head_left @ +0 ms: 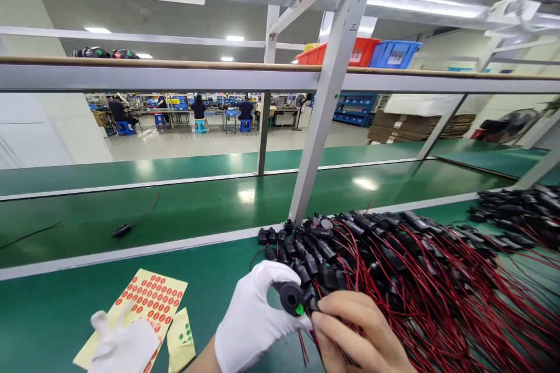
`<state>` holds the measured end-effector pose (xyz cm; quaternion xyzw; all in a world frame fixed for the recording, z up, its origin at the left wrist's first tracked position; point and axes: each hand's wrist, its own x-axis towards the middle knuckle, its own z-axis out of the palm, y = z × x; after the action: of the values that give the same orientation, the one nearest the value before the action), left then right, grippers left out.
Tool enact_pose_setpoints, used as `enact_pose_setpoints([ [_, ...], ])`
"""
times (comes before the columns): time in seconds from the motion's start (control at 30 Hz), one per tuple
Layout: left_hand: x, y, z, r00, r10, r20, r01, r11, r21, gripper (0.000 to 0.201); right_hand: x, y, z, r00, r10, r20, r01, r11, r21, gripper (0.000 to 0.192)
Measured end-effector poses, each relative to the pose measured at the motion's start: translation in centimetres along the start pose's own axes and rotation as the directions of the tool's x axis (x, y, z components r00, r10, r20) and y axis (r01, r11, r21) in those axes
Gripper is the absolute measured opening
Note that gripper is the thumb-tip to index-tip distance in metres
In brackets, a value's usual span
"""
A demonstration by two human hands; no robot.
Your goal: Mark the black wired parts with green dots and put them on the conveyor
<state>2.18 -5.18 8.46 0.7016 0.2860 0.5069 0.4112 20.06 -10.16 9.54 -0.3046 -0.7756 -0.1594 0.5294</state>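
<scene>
My left hand (251, 315), in a white glove, grips a black cylindrical part (289, 296) between thumb and fingers. Its round end, with a hole in the middle, faces me, and a green dot sticker (300, 309) shows at the lower edge. Bare, my right hand (361, 329) is beside it with thumb and forefinger pinched together; what is between them, if anything, I cannot make out. Just behind both hands lies a big pile of similar black parts (326, 250) with red and black wires (441, 297).
To the left lie a sheet of red oval stickers (151, 300), a piece with green dots (181, 338) and a white glove (125, 344). A metal post (321, 105) rises behind the pile. One wired black part (121, 231) rests on the green belt. People sit far back.
</scene>
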Motion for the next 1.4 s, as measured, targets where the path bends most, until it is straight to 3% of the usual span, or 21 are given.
enact_pose_setpoints([
  [0.1, -0.3, -0.1, 0.2, 1.000, -0.010, 0.014, 0.010, 0.999, 0.045, 0.027, 0.8, -0.3, -0.1, 0.993, -0.105, 0.060, 0.111, 0.987, -0.115, 0.024],
  [0.2, -0.8, -0.3, 0.5, 0.999, -0.045, 0.009, 0.044, 0.995, 0.084, 0.026, 0.9, -0.2, 0.2, 0.989, -0.098, 0.107, 0.116, 0.978, -0.176, 0.024],
  [0.33, -1.2, -0.8, 1.2, 0.990, -0.141, -0.028, 0.139, 0.988, -0.068, 0.024, -0.5, 0.2, 1.2, 0.998, -0.016, 0.062, 0.025, 0.990, -0.136, 0.030],
  [0.47, -1.3, -0.9, 1.5, 0.998, -0.031, -0.052, 0.026, 0.994, -0.102, 0.030, -2.6, 0.1, 2.1, 0.993, 0.108, -0.038, -0.107, 0.994, 0.017, 0.040],
  [0.6, -1.4, -1.1, 1.4, 0.999, -0.017, -0.027, 0.016, 0.999, -0.045, 0.031, -2.8, -0.4, 1.6, 0.958, 0.278, 0.069, -0.281, 0.959, 0.029, 0.061],
  [0.77, -2.8, -2.9, 1.3, 1.000, 0.003, -0.027, 0.001, 0.990, 0.142, 0.030, -2.0, -0.4, 0.8, 0.931, 0.317, 0.182, -0.345, 0.927, 0.148, 0.052],
  [0.87, -3.3, -3.0, 1.3, 0.998, 0.028, -0.049, -0.014, 0.965, 0.263, 0.033, -2.5, 0.2, 0.8, 0.875, 0.441, 0.198, -0.483, 0.791, 0.375, 0.040],
  [0.97, -2.6, -1.5, 1.3, 0.999, -0.042, -0.029, 0.048, 0.958, 0.284, 0.032, -3.0, 0.8, 1.0, 0.714, 0.620, 0.325, -0.681, 0.507, 0.528, 0.034],
  [1.07, -1.2, 0.3, 1.3, 0.950, -0.310, -0.027, 0.311, 0.949, 0.057, 0.029, -2.6, 1.0, 1.3, 0.574, 0.681, 0.455, -0.772, 0.265, 0.577, 0.049],
  [1.13, -0.5, 0.6, 1.2, 0.887, -0.449, 0.112, 0.462, 0.848, -0.260, 0.037, -2.2, 0.8, 1.5, 0.524, 0.720, 0.455, -0.779, 0.190, 0.598, 0.048],
  [1.17, -0.1, 0.4, 1.1, 0.862, -0.462, 0.208, 0.505, 0.757, -0.414, 0.042, -2.1, 0.7, 1.6, 0.498, 0.749, 0.438, -0.785, 0.174, 0.595, 0.045],
  [1.23, 0.8, -0.6, 0.6, 0.815, -0.491, 0.308, 0.559, 0.525, -0.642, 0.047, -2.2, 0.8, 1.7, 0.446, 0.798, 0.405, -0.815, 0.175, 0.553, 0.040],
  [1.3, 2.5, -2.1, -0.6, 0.758, -0.598, 0.261, 0.536, 0.342, -0.772, 0.038, -2.7, 1.4, 1.7, 0.417, 0.803, 0.425, -0.861, 0.200, 0.467, 0.041],
  [1.33, 3.7, -3.0, -1.5, 0.731, -0.652, 0.201, 0.491, 0.297, -0.819, 0.031, -3.0, 1.9, 1.7, 0.417, 0.798, 0.434, -0.877, 0.228, 0.423, 0.042],
  [1.4, 6.6, -4.8, -4.1, 0.699, -0.715, 0.030, 0.358, 0.313, -0.880, 0.020, -3.6, 3.2, 1.8, 0.454, 0.772, 0.444, -0.888, 0.352, 0.297, 0.043],
])
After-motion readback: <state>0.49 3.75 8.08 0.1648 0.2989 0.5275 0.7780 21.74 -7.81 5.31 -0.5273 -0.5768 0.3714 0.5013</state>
